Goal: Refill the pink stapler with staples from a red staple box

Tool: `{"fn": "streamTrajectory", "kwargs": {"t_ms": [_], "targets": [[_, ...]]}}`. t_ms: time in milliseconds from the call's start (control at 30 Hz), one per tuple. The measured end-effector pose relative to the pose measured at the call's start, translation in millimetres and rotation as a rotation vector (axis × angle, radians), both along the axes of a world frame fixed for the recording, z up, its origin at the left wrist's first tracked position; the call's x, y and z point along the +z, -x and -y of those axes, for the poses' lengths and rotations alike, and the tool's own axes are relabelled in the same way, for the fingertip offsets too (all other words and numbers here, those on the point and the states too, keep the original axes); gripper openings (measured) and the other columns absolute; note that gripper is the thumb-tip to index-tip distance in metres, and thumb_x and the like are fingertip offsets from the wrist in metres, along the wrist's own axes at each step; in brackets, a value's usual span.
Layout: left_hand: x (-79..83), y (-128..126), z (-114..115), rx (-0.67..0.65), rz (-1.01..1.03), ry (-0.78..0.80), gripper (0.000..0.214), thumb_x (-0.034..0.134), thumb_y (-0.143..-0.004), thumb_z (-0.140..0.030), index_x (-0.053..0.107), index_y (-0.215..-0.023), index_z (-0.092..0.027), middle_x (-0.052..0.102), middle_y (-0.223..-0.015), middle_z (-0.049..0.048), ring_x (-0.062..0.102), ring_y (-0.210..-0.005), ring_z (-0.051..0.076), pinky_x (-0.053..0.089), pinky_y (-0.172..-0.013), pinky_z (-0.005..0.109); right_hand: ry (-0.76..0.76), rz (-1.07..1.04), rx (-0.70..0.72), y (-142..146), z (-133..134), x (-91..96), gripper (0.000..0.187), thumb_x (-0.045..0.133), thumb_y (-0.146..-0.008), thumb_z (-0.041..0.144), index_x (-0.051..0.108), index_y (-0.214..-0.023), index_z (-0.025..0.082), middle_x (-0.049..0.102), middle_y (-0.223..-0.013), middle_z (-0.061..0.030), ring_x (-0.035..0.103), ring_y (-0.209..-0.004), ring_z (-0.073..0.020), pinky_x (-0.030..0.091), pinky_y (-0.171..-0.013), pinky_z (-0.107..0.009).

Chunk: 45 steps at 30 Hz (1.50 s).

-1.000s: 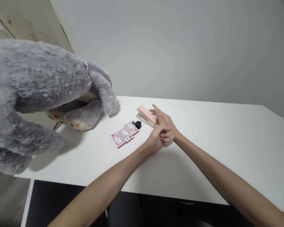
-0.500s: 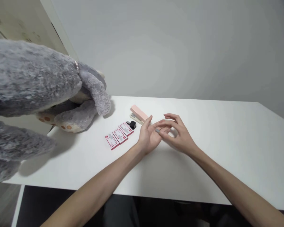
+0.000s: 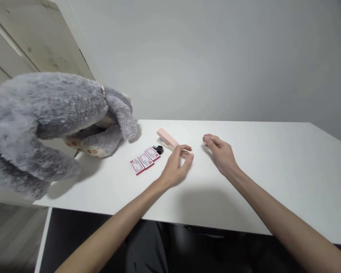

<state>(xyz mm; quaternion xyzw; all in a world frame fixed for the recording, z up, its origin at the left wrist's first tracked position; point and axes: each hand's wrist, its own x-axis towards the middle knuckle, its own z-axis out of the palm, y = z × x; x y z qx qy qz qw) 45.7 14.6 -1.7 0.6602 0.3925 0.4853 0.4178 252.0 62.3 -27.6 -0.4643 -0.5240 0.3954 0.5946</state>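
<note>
My left hand (image 3: pixel 176 166) is open, thumb apart from the curved fingers, beside the near end of a pink and cream stapler (image 3: pixel 167 137). Its fingers cover that end of the stapler, and I cannot tell whether they touch it. To the right, my right hand (image 3: pixel 220 151) is over the white table with thumb and fingertips pinched together. Whatever they hold, if anything, is too small to make out. Left of the stapler lie a small black staple remover (image 3: pixel 159 150) and three small red-and-white boxes (image 3: pixel 144 160) in a slanting row, with grey strips on top.
A large grey plush toy (image 3: pixel 62 106) leans over the left side of the white table (image 3: pixel 272 182). Behind the table rises a plain grey wall (image 3: pixel 201 64). The table's front edge runs below my forearms.
My hands have moved apart: the left has turned from palm up towards the stapler, the right has shifted right and slightly away. The view has shifted a little, showing more of the plush toy.
</note>
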Motion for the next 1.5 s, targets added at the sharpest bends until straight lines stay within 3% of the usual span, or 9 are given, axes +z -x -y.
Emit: {"fn": "streamTrajectory", "kwargs": {"t_ms": [133, 233, 367, 533, 633, 867, 1067, 1267, 1500], "targets": [[7.4, 43, 21, 0.316, -0.641, -0.449, 0.035, 0.067, -0.093, -0.029, 0.063, -0.127, -0.021, 0.064, -0.135, 0.0179, 0.056, -0.131, 0.037, 0.040, -0.117, 0.058, 0.098, -0.131, 0.026, -6, -6, -3.0, 0.044, 0.084, -0.082, 0.063, 0.082, -0.101, 0.023, 0.072, -0.136, -0.0097, 0.066, -0.121, -0.0271, 0.051, -0.108, -0.046], [7.4, 78, 23, 0.542, -0.926, -0.459, 0.051, 0.067, -0.094, -0.036, 0.056, -0.140, -0.016, 0.057, -0.146, 0.0239, 0.046, -0.141, 0.044, 0.035, -0.118, 0.064, 0.125, -0.158, 0.081, -4, -3, -0.8, 0.047, 0.086, -0.079, 0.063, 0.082, -0.103, 0.023, 0.073, -0.134, -0.0099, 0.066, -0.118, -0.0258, 0.052, -0.105, -0.044], [3.1, 102, 17, 0.539, -1.075, -0.394, 0.065, 0.065, -0.096, -0.047, 0.047, -0.149, -0.013, 0.060, -0.147, 0.0247, 0.032, -0.153, 0.050, 0.021, -0.123, 0.072, 0.150, -0.187, 0.143, -2, -1, 1.1, 0.051, 0.088, -0.076, 0.065, 0.083, -0.103, 0.023, 0.074, -0.131, -0.0088, 0.066, -0.118, -0.0253, 0.052, -0.106, -0.043], [5.1, 95, 27, 0.542, -1.015, -0.413, 0.052, 0.060, -0.099, -0.037, 0.050, -0.146, -0.016, 0.069, -0.132, 0.0185, 0.043, -0.144, 0.043, 0.026, -0.122, 0.067, 0.183, -0.204, 0.219, -4, -1, 1.2, 0.051, 0.090, -0.075, 0.064, 0.084, -0.103, 0.022, 0.076, -0.116, -0.0083, 0.066, -0.111, -0.0233, 0.052, -0.105, -0.040], [8.4, 89, 32, 0.560, -0.980, -0.475, 0.056, 0.064, -0.096, -0.036, 0.048, -0.146, -0.017, 0.063, -0.142, 0.0195, 0.044, -0.145, 0.042, 0.029, -0.123, 0.064, 0.206, -0.191, 0.329, -3, 3, 3.6, 0.048, 0.091, -0.077, 0.062, 0.084, -0.103, 0.022, 0.075, -0.108, -0.0072, 0.065, -0.100, -0.0203, 0.052, -0.098, -0.036], [9.2, 93, 16, 0.530, -1.094, -0.392, 0.063, 0.065, -0.095, -0.040, 0.048, -0.149, -0.012, 0.066, -0.141, 0.0247, 0.035, -0.152, 0.052, 0.016, -0.124, 0.077, 0.218, -0.162, 0.439, -1, 7, 8.8, 0.048, 0.089, -0.078, 0.061, 0.083, -0.101, 0.019, 0.074, -0.100, -0.0060, 0.062, -0.087, -0.0161, 0.052, -0.087, -0.033], [8.9, 81, 30, 0.494, -0.973, -0.526, 0.062, 0.073, -0.091, -0.037, 0.048, -0.145, -0.020, 0.067, -0.137, 0.0170, 0.053, -0.138, 0.040, 0.023, -0.129, 0.068, 0.200, -0.117, 0.566, 1, 12, 14.3, 0.042, 0.087, -0.081, 0.060, 0.084, -0.090, 0.019, 0.074, -0.124, -0.0107, 0.064, -0.094, -0.0175, 0.053, -0.091, -0.035], [9.9, 42, 21, 0.351, -0.739, -0.632, 0.065, 0.073, -0.096, -0.037, 0.040, -0.150, -0.022, 0.061, -0.144, 0.0180, 0.056, -0.138, 0.035, 0.037, -0.124, 0.060, 0.186, -0.069, 0.833, 3, 19, 21.5, 0.032, 0.087, -0.084, 0.052, 0.087, -0.102, 0.025, 0.065, -0.152, -0.0095, 0.067, -0.121, -0.0252, 0.053, -0.105, -0.043], [10.3, 5, -10, 0.168, -0.365, -0.427, 0.072, 0.085, -0.085, -0.043, 0.048, -0.144, -0.024, 0.058, -0.146, 0.0170, 0.058, -0.137, 0.033, 0.047, -0.116, 0.051, 0.247, -0.154, 0.717, 0, 12, 16.6, 0.039, 0.092, -0.079, 0.055, 0.087, -0.101, 0.023, 0.082, -0.105, -0.0074, 0.074, -0.098, -0.0227, 0.055, -0.098, -0.040]]}}
